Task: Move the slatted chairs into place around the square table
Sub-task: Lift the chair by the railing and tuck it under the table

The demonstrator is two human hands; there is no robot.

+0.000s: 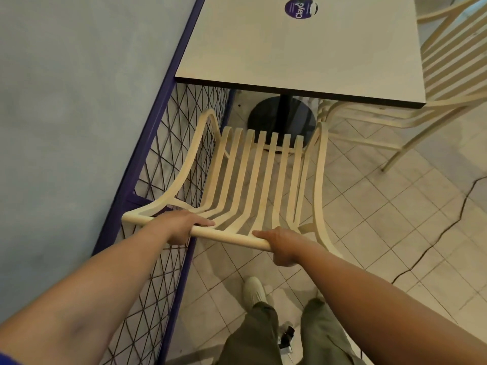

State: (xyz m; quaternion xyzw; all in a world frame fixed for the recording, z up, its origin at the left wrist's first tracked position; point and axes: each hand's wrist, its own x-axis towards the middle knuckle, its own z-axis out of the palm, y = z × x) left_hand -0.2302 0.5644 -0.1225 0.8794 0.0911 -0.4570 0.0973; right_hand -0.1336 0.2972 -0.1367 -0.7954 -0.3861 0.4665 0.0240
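Note:
A cream slatted chair (253, 175) stands in front of me, its seat facing the square table (297, 54). The seat's front edge lies just short of the table's near edge, over the black round base (266, 119). My left hand (181, 225) is closed over the left part of the chair's top rail. On the right part of that rail my right hand (282, 246) is clamped. A second cream slatted chair (453, 64) stands at the table's right side, with its seat partly under the tabletop.
A purple-framed wire mesh partition (168, 164) runs close along the chair's left side, with a grey wall beyond it. A round purple sticker (300, 7) sits on the tabletop. A cracked tile floor (395, 219) spreads to the right. My legs and shoe are below.

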